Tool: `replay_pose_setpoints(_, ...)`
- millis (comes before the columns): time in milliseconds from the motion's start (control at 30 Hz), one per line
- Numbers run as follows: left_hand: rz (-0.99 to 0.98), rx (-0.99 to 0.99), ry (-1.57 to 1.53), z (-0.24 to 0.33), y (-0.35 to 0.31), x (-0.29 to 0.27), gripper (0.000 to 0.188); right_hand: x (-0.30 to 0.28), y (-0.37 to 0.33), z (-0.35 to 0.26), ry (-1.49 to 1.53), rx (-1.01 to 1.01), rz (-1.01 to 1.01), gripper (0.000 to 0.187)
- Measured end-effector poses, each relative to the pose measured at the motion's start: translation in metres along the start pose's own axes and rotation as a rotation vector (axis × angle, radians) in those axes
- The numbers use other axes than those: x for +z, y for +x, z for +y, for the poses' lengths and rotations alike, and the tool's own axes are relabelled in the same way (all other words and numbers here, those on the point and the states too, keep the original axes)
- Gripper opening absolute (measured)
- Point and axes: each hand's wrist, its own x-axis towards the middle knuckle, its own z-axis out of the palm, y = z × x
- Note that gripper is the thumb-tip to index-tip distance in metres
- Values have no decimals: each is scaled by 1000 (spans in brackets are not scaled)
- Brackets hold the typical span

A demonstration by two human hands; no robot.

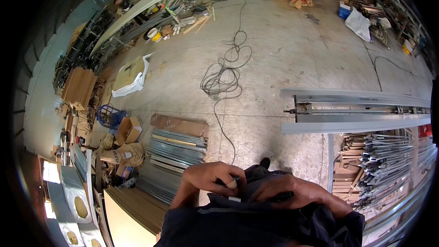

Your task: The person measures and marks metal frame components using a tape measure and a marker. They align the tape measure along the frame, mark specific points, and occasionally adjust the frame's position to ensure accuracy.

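Both hands are close together in front of my dark jacket [228,222], at the lower middle. My left hand [214,175] has its fingers curled in against the dark cloth; what they hold, if anything, is hidden. Just below its fingertips shows a small white piece [234,199], too small to name. My right hand [286,186] is closed around a slim black pen-like object [282,196], whose round end sticks out beside the palm. The fingertips of this hand are partly lost against the dark cloth.
To the right, a long metal rail frame [356,126] stands over stacked metal rods [384,160]. At the left lie metal strips [176,144], an open cardboard box [128,130] and brown boards [80,87]. A coiled black cable [222,80] crosses the concrete floor ahead.
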Motion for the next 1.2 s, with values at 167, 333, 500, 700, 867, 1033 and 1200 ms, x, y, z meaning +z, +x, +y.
replay_pose_setpoints(167,-56,-48,-53,-17,5,7,23,6,17,-9,132,-131,-11,29)
replay_pose_setpoints(333,-254,-81,4,-16,25,-5,45,13,24,-3,1,-188,-12,25)
replay_pose_setpoints(500,-168,-111,122,-16,22,-17,38,16,38,-10,-371,-94,-15,20)
replay_pose_setpoints(700,-105,-133,250,-17,48,-33,39,16,31,1,-623,119,-43,26)
replay_pose_setpoints(867,-122,-178,170,-10,73,-38,34,14,9,-23,-359,-228,314,30)
replay_pose_setpoints(1033,27,-332,32,-4,93,-29,27,1,-33,-16,-214,-198,472,37)
replay_pose_setpoints(1200,278,119,119,10,131,-24,26,-8,-116,-78,-504,-248,1019,24)
